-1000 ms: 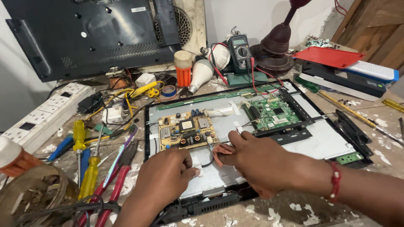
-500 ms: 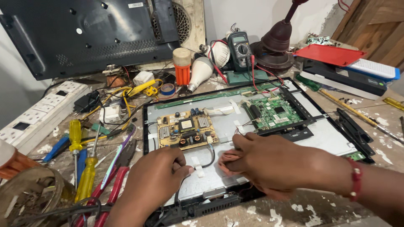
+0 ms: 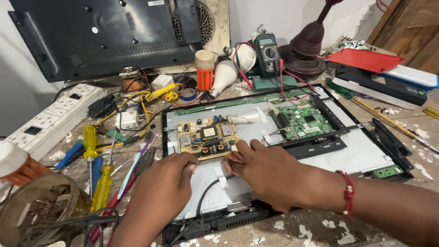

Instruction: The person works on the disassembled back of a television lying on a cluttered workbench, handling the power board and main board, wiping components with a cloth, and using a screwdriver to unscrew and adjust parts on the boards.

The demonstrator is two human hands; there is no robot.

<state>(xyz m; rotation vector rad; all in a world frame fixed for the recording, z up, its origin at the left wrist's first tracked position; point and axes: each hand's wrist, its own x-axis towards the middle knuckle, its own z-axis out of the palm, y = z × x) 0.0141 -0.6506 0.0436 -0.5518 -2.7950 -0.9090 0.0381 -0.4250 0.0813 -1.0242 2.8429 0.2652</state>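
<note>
Both hands bent over the opened screen back (image 3: 283, 151) at worktop centre. Right hand (image 3: 270, 171) pinching something small at the tan circuit board's (image 3: 206, 137) 5 o'clock corner; left hand (image 3: 164, 183) curled, grip unclear. Best kept steady, fingertips off components.

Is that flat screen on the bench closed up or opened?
Opened. The flat screen lies face down with no rear cover, baring its tan circuit board and green circuit board.
</note>
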